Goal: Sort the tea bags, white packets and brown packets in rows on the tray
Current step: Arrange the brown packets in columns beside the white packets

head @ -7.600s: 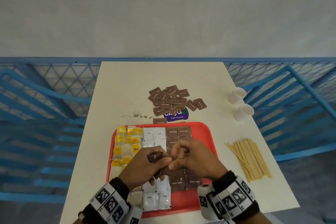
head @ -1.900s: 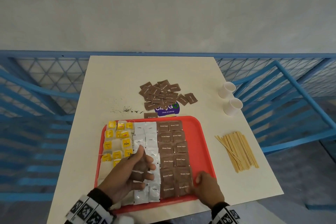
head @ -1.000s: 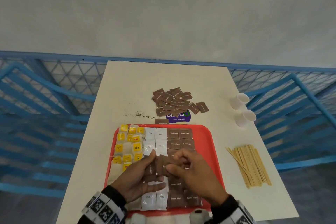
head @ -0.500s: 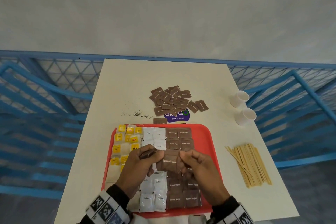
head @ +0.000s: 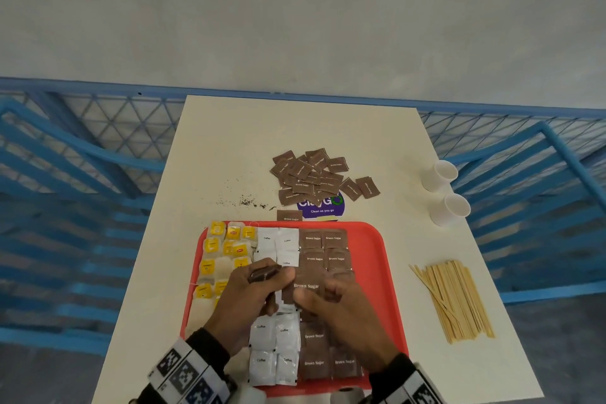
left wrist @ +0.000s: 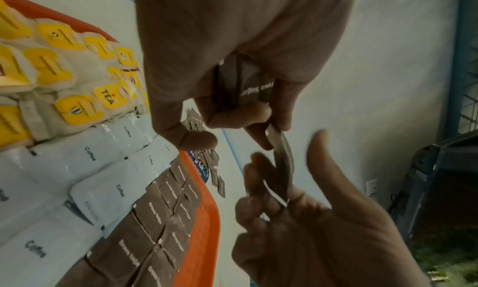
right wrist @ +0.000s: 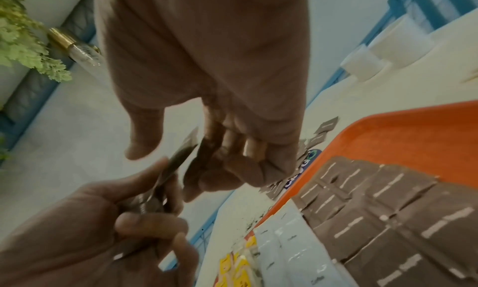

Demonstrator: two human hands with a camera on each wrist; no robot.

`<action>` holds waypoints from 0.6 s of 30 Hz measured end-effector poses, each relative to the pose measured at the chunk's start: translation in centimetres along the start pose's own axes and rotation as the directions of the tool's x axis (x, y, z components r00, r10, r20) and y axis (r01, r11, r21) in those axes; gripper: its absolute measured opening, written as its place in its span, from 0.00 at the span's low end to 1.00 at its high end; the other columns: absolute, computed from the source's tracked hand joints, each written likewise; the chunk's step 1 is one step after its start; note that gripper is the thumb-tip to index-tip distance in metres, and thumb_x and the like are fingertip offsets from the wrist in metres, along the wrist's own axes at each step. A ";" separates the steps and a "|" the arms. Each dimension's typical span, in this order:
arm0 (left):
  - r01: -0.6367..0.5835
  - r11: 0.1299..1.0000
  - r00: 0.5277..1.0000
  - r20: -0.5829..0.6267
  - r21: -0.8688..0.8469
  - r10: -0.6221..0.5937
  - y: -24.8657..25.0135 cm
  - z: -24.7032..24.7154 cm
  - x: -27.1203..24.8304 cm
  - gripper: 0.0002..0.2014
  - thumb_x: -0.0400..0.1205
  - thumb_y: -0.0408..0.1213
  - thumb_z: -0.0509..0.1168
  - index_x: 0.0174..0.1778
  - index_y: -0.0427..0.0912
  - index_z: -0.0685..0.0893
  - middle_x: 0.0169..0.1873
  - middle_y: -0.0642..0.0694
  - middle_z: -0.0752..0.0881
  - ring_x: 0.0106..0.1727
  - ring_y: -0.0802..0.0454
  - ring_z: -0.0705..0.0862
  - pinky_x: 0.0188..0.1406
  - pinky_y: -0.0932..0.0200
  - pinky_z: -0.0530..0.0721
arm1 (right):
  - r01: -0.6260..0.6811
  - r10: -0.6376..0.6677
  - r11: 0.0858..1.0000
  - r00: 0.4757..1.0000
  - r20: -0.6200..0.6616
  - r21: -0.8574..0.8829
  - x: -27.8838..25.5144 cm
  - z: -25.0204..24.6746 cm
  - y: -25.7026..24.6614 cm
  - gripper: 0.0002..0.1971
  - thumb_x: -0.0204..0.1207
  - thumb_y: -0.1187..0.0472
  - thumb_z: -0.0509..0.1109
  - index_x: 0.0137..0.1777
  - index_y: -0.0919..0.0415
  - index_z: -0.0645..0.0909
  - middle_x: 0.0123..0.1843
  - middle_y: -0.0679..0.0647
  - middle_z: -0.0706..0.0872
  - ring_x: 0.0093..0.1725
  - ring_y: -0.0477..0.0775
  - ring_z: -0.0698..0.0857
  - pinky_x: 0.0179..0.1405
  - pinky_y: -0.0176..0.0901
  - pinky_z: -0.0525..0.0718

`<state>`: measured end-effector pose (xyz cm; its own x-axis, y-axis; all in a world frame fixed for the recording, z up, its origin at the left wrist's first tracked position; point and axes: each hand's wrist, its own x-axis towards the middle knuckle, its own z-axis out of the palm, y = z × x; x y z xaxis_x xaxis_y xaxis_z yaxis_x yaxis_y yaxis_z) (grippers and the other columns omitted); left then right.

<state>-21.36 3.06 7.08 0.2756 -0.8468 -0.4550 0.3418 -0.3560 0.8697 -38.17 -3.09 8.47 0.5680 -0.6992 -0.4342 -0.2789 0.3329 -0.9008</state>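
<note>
Head view: the left hand [head: 244,300] grips a small stack of brown packets [head: 262,273], and both it and the right hand [head: 341,311] pinch one brown packet [head: 303,292] held above the tray [head: 370,259]. Below lie tea bags [head: 226,252] leftmost, white packets [head: 277,351] in the middle, brown rows [head: 324,248] beside them. A loose pile [head: 314,175] sits on the table [head: 236,147] beyond.

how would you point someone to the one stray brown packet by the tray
Start at the red tray on the table and look just past its far edge. One brown packet lies there alone, flat and square to the rim, left of the purple sticker. The pile beyond is jumbled and overlapping; this one touches none of them.
</note>
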 end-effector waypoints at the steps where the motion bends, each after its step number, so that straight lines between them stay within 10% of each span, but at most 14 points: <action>1: -0.003 1.000 1.000 0.005 0.006 0.003 -0.1 0.1 0.1 0.11 0.79 0.37 0.73 0.39 0.32 0.86 0.33 0.38 0.82 0.30 0.47 0.75 0.27 0.59 0.76 | 0.011 -0.011 0.999 1.000 -0.009 -0.038 0.3 0.4 -0.1 0.07 0.74 0.53 0.79 0.45 0.56 0.91 0.45 0.55 0.94 0.44 0.52 0.91 0.52 0.55 0.88; 6: 0.026 1.000 0.999 -0.028 0.010 -0.025 -0.2 0.3 0.5 0.11 0.80 0.33 0.72 0.30 0.42 0.88 0.25 0.49 0.82 0.24 0.54 0.73 0.28 0.59 0.76 | -0.064 0.063 0.988 0.998 -0.006 -0.138 0.7 -0.2 0.8 0.14 0.70 0.47 0.80 0.44 0.59 0.91 0.43 0.59 0.93 0.41 0.59 0.89 0.53 0.64 0.87; 11: 0.076 0.996 0.995 -0.061 -0.055 -0.079 -0.3 -0.6 1.3 0.11 0.80 0.36 0.73 0.45 0.28 0.87 0.24 0.46 0.81 0.23 0.53 0.71 0.29 0.59 0.77 | -0.056 0.058 0.994 0.998 0.021 -0.090 0.7 -2.4 0.9 0.10 0.68 0.58 0.82 0.46 0.62 0.91 0.41 0.54 0.93 0.38 0.46 0.88 0.39 0.34 0.84; 18: 0.147 0.982 0.988 0.033 0.117 -0.152 -1.2 -0.7 1.9 0.07 0.80 0.37 0.75 0.42 0.35 0.90 0.31 0.42 0.87 0.26 0.55 0.76 0.32 0.60 0.81 | 0.019 -0.029 0.997 0.989 -0.143 -0.069 2.5 -2.4 1.6 0.05 0.74 0.58 0.79 0.43 0.59 0.91 0.43 0.56 0.93 0.43 0.55 0.90 0.50 0.53 0.87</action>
<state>-20.64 2.15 5.03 0.1902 -0.7954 -0.5755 0.2710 -0.5209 0.8095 -39.00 -5.82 5.91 0.4588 -0.7920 -0.4027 -0.3211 0.2748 -0.9063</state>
